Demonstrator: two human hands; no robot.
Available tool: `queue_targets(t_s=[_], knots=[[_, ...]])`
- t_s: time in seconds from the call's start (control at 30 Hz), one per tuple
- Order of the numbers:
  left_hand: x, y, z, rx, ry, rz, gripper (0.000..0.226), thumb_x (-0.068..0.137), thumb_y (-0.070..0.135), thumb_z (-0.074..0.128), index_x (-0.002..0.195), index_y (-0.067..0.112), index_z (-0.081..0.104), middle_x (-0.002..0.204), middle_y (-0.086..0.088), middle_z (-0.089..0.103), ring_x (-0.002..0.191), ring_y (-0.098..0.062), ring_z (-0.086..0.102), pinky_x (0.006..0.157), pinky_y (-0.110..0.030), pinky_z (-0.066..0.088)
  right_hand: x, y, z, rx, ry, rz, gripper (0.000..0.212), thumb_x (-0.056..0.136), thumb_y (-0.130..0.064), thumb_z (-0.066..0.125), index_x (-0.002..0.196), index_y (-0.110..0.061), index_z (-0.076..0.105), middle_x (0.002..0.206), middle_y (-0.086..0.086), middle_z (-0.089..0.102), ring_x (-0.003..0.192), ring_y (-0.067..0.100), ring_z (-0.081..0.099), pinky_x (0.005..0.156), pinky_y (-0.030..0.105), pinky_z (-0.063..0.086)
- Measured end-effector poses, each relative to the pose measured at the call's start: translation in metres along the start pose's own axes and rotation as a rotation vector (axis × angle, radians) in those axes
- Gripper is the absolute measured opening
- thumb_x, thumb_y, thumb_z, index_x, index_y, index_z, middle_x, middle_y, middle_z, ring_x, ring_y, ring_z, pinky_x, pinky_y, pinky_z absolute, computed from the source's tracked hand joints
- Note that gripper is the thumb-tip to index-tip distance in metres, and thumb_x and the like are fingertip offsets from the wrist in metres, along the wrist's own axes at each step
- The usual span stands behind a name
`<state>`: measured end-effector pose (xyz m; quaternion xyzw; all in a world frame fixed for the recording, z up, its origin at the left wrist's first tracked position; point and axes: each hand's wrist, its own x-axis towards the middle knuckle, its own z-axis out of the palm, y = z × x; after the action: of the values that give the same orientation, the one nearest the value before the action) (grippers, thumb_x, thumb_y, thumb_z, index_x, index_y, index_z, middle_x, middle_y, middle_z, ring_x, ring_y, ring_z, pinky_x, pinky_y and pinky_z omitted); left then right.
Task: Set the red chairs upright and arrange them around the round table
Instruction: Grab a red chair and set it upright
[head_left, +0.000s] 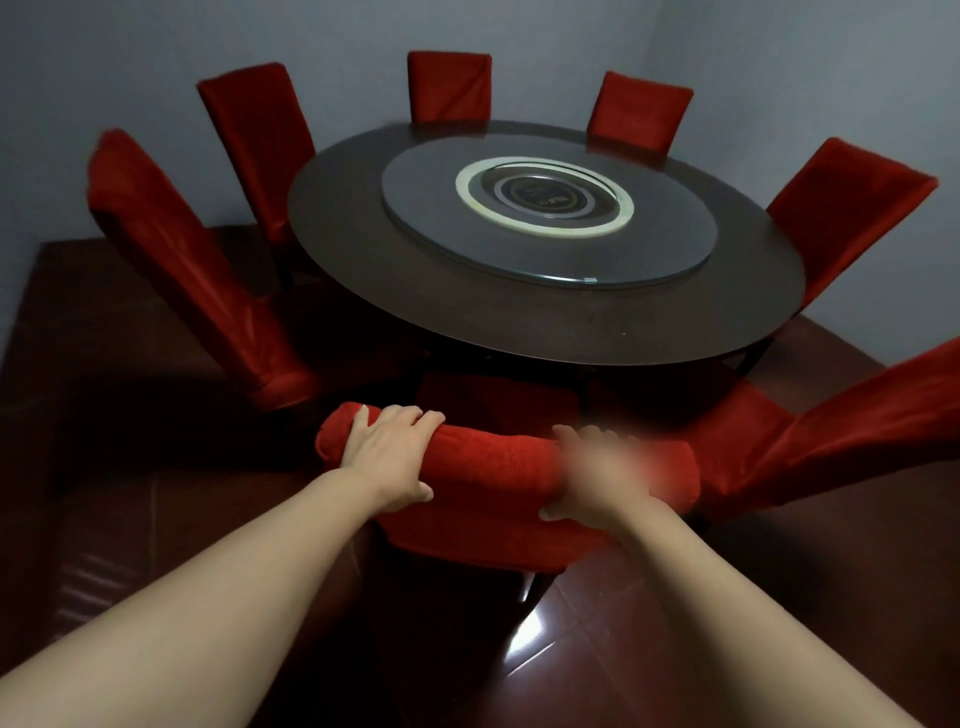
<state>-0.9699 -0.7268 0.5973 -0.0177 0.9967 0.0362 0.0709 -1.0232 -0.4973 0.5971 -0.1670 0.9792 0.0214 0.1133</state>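
Note:
A dark round table (545, 322) with a glass turntable (550, 208) fills the middle of the head view. Several red-covered chairs stand upright around it. The nearest red chair (498, 467) stands just in front of me, its seat toward the table's near edge. My left hand (389, 452) grips the left end of its backrest top, fingers curled over it. My right hand (587, 473), blurred, grips the right part of the same backrest top. Its legs are mostly hidden in shadow.
A red chair (831, 436) leans close on the right of the one I hold, and another (176, 260) stands to its left. Grey walls (104, 62) close in behind the far chairs. Glossy dark red floor (130, 415) spreads left and below me.

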Motion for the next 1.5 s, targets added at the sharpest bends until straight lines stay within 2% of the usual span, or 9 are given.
queue_targets(t_s=[0.1,0.23,0.43,0.6,0.67,0.73,1.03,1.27,1.5], knots=[[-0.01,-0.004,-0.012,-0.105,0.013,-0.06,0.096,0.074,0.044,0.076,0.149,0.028,0.018,0.154,0.003,0.025,0.143,-0.019,0.02,0.115,-0.047,0.014,-0.005,-0.005,-0.016,0.151,-0.045,-0.01,0.106,0.066,-0.064,0.073,0.149,-0.026,0.019,0.146,0.008,0.034,0.135,0.028,0.033,0.112,0.049,0.022],[-0.026,-0.019,-0.031,-0.142,0.038,-0.137,0.095,0.074,0.045,0.075,0.149,0.028,0.019,0.154,0.002,0.025,0.142,-0.02,0.023,0.114,-0.048,0.018,-0.005,-0.024,-0.038,0.216,-0.014,-0.056,0.099,0.072,-0.059,0.072,0.149,-0.024,0.021,0.147,0.012,0.032,0.133,0.031,0.035,0.107,0.043,0.032],[-0.048,-0.072,-0.055,-0.156,0.053,-0.195,0.093,0.074,0.045,0.075,0.148,0.027,0.021,0.152,0.001,0.029,0.141,-0.021,0.025,0.111,-0.048,0.021,0.003,-0.081,-0.056,0.216,-0.042,-0.084,0.092,0.075,-0.058,0.07,0.147,-0.023,0.025,0.146,0.012,0.031,0.132,0.031,0.036,0.106,0.043,0.034],[-0.063,-0.144,-0.067,-0.164,0.073,-0.224,0.092,0.075,0.045,0.075,0.148,0.027,0.022,0.152,0.001,0.03,0.141,-0.021,0.025,0.111,-0.047,0.021,0.017,-0.157,-0.062,0.234,0.004,-0.098,0.069,0.09,-0.057,0.05,0.145,-0.02,0.03,0.145,0.014,0.034,0.13,0.032,0.038,0.105,0.044,0.035],[-0.07,-0.182,-0.07,-0.159,0.079,-0.221,0.093,0.074,0.046,0.075,0.148,0.027,0.021,0.151,0.001,0.03,0.14,-0.021,0.026,0.111,-0.047,0.021,0.022,-0.196,-0.063,0.241,0.011,-0.094,0.066,0.091,-0.057,0.048,0.144,-0.02,0.032,0.143,0.013,0.035,0.129,0.032,0.038,0.104,0.044,0.035],[-0.08,-0.236,-0.073,-0.17,0.104,-0.222,0.093,0.074,0.046,0.075,0.148,0.027,0.021,0.152,0.001,0.03,0.14,-0.021,0.026,0.111,-0.048,0.021,0.029,-0.251,-0.066,0.234,0.02,-0.101,0.065,0.09,-0.057,0.049,0.142,-0.02,0.034,0.142,0.012,0.037,0.128,0.031,0.04,0.103,0.044,0.036],[-0.107,-0.399,-0.086,-0.148,0.065,-0.321,0.096,0.072,0.05,0.075,0.148,0.03,0.021,0.149,0.003,0.034,0.138,-0.022,0.031,0.108,-0.05,0.024,0.047,-0.39,-0.083,0.165,-0.004,-0.121,0.074,0.088,-0.055,0.057,0.146,-0.018,0.027,0.144,0.013,0.034,0.13,0.031,0.037,0.105,0.045,0.036],[-0.078,-0.47,-0.092,-0.167,0.053,-0.284,0.096,0.074,0.049,0.075,0.149,0.03,0.019,0.153,0.002,0.029,0.141,-0.021,0.027,0.109,-0.049,0.023,0.098,-0.461,-0.092,0.137,-0.024,-0.132,0.075,0.088,-0.054,0.057,0.146,-0.017,0.026,0.145,0.015,0.032,0.131,0.032,0.036,0.105,0.046,0.035],[-0.004,-0.545,-0.115,-0.125,0.022,-0.242,0.096,0.075,0.048,0.074,0.15,0.029,0.016,0.155,0.002,0.025,0.142,-0.021,0.023,0.11,-0.047,0.022,0.193,-0.523,-0.105,0.214,0.0,-0.138,0.074,0.087,-0.055,0.057,0.145,-0.019,0.029,0.144,0.013,0.033,0.13,0.031,0.037,0.104,0.045,0.034]])
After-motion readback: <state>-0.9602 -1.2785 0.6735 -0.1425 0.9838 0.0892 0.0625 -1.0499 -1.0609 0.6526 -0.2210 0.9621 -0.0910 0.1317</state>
